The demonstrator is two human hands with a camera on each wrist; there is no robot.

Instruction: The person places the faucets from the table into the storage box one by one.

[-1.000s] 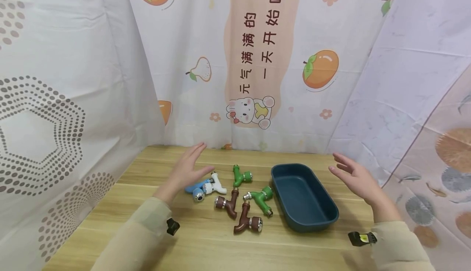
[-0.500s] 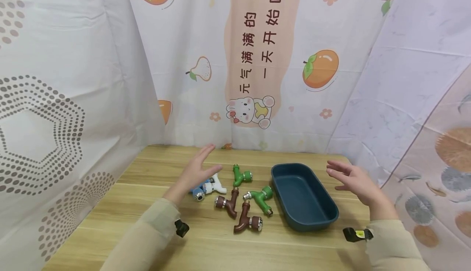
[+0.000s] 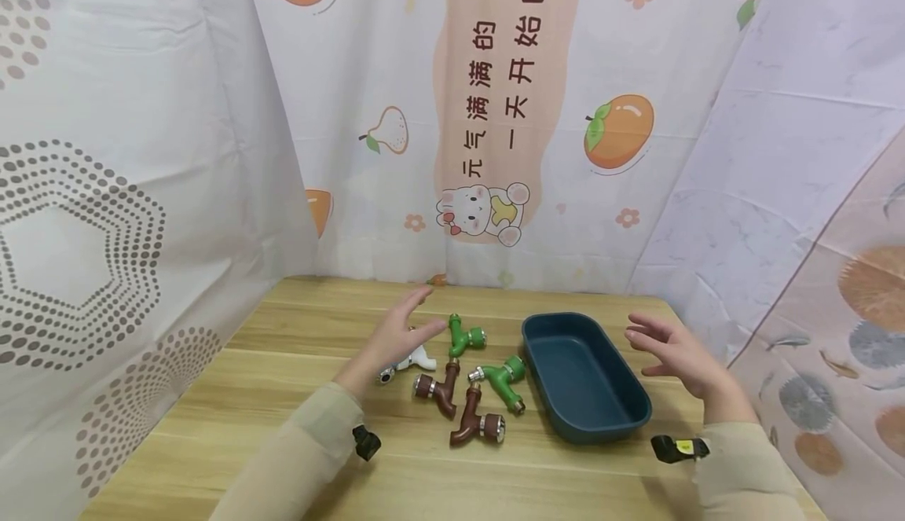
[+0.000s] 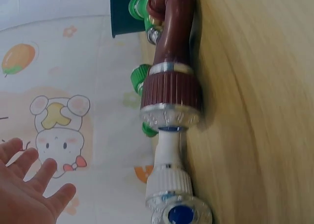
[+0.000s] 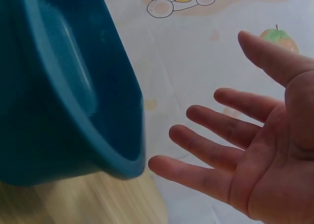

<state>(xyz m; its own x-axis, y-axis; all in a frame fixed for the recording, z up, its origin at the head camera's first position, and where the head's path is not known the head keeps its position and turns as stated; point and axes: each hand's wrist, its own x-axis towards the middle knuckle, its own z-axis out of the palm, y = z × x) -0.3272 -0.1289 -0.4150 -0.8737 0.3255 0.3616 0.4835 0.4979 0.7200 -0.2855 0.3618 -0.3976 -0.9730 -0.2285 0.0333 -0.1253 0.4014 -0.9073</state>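
Note:
My left hand (image 3: 393,342) hovers with fingers extended and thumb spread over the left end of a group of plastic taps, holding nothing. Beneath it lies a white tap (image 3: 422,359), partly covered; a blue tap beside it is almost wholly hidden by the hand. Two green taps (image 3: 505,383) and two brown taps (image 3: 475,425) lie to the right on the table. In the left wrist view, a brown tap's ribbed knob (image 4: 170,94) is closest. My right hand (image 5: 267,140), its fingers spread and holding nothing, is in the air to the right of a dark blue basin (image 5: 64,96).
The basin's rim (image 3: 539,383) stands right of the taps on a wooden table (image 3: 396,474). Printed curtains (image 3: 375,214) hang behind the table and along both sides. Each wrist carries a small black camera (image 3: 366,442).
My left hand has moved right, from over the blue tap to over the white one. My right hand has drifted slightly left toward the basin. The taps and basin stay in place.

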